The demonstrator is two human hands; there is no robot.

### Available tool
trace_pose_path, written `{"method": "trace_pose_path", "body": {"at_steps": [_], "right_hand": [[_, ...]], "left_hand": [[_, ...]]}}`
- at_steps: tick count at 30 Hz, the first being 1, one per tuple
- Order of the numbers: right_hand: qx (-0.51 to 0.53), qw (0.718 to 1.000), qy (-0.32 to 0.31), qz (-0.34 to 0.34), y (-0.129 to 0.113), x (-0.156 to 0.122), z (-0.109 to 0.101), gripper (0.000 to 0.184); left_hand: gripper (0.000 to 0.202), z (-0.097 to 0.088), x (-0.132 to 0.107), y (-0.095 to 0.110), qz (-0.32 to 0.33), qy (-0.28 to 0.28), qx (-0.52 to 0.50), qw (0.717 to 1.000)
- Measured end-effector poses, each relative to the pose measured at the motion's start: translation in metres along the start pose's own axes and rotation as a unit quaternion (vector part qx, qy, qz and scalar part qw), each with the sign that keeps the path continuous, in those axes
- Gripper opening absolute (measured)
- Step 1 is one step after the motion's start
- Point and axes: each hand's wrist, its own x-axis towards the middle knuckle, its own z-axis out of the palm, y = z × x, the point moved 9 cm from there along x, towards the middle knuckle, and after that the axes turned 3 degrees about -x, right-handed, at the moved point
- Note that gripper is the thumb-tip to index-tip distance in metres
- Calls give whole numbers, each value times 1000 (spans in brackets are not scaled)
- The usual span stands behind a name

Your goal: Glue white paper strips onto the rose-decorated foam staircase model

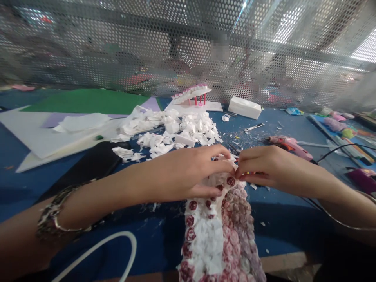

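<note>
A long craft piece (207,239) lies in front of me, covered in white paper scraps. Dark red paper rosettes run along its left side, and pink and mauve ones cover its right side. My left hand (194,172) reaches across its far end, with thumb and fingers bent around the surface. Close by, the fingertips of my right hand (261,168) are pinched together at the far right corner, almost touching my left fingers. Whatever small thing is between them is hidden. A heap of torn white paper (190,129) sits just beyond.
Behind the heap stands a small white model (192,92) on red posts, near a white box (244,107). A pink glue gun (290,147) and a craft knife (254,127) lie right. Green sheets (88,101) and a black object (88,166) are left. Perforated metal (132,51) rises behind.
</note>
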Motion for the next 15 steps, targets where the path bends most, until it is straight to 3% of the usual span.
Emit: {"method": "trace_pose_path", "body": {"at_steps": [9, 15], "right_hand": [[-34, 998, 39, -21, -8, -10, -22, 26], [-30, 998, -3, -53, -12, -6, -9, 29]], "left_hand": [[28, 0, 2, 7, 23, -9, 12, 1000], [33, 0, 2, 9, 34, -6, 40, 999]]}}
